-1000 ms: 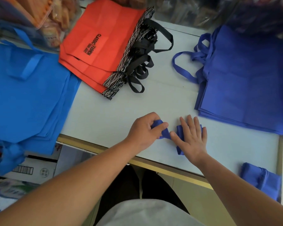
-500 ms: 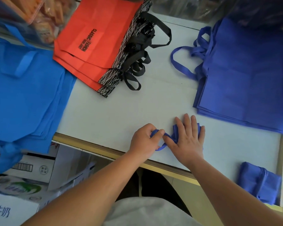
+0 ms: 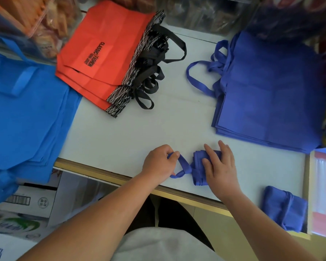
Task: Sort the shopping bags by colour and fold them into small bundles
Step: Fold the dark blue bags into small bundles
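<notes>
Left grip: fingers and thumb are curled, pinching the handle loop at 6 o'clock, by the counter's near edge.
Right grip: fingers lie straight and flat, pressing on the folded bag and closed round nothing.
Folded bag: a violet-blue wad under the right palm, with its loop trailing toward 9 o'clock.
Risk: if the press lifts before the loop is wrapped, the stiff fabric probably springs open. It lies close to the edge, so a hard tug could drag it off.
Finished bundle: at 4 o'clock, overhanging the counter's edge (a nudge might tip it).
Sorted stacks: violet-blue stack at 2 o'clock, red stack at 11, bright blue stack at 9.
Containers: cartons below the counter at 8 o'clock, contents unseen. Clear packets at 11 hold something orange, too blurred to name.
</notes>
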`<control>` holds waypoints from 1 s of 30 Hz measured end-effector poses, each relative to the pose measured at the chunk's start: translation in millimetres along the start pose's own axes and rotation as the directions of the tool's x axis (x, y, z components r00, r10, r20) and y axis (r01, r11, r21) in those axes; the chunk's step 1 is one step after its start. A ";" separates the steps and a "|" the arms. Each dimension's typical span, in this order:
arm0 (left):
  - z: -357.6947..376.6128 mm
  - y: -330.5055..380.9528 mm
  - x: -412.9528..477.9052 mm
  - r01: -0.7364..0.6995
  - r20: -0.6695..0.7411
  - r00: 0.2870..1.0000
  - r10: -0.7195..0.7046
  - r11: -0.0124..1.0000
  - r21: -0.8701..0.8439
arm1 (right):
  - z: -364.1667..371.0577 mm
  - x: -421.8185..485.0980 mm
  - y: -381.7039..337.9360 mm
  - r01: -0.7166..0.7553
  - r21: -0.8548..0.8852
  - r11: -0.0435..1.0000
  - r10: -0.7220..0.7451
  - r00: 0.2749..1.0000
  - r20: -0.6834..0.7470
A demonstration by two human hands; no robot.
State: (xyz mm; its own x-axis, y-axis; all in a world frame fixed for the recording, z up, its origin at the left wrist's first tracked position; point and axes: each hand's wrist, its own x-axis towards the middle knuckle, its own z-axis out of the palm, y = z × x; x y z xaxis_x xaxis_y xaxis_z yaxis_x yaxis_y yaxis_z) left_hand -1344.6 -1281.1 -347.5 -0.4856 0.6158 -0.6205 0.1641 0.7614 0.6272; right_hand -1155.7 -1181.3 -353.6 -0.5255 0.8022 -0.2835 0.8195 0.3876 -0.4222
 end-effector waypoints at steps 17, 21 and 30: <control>-11.9 25.0 -28.3 -0.026 0.015 1.000 0.026 1.000 0.004 | -59.9 -17.0 -24.0 -0.508 0.717 0.477 0.354 0.858 0.372; -18.5 31.4 -44.6 -0.044 0.016 0.999 0.044 0.999 0.030 | -71.7 -24.7 -28.6 -0.503 0.777 0.378 0.288 0.862 0.418; -27.1 26.1 -72.9 -0.002 -0.012 1.000 0.002 1.000 -0.015 | -79.5 -37.9 -45.7 -0.364 0.823 0.436 0.125 0.930 0.345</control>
State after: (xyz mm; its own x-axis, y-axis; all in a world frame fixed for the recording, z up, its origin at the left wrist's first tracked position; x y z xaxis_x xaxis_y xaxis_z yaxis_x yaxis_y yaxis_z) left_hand -1328.2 -1311.6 -273.1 -0.4954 0.6150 -0.6135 0.1522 0.7568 0.6357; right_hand -1155.1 -1193.3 -255.1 -0.4650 0.6381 -0.6137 0.3607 -0.4965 -0.7895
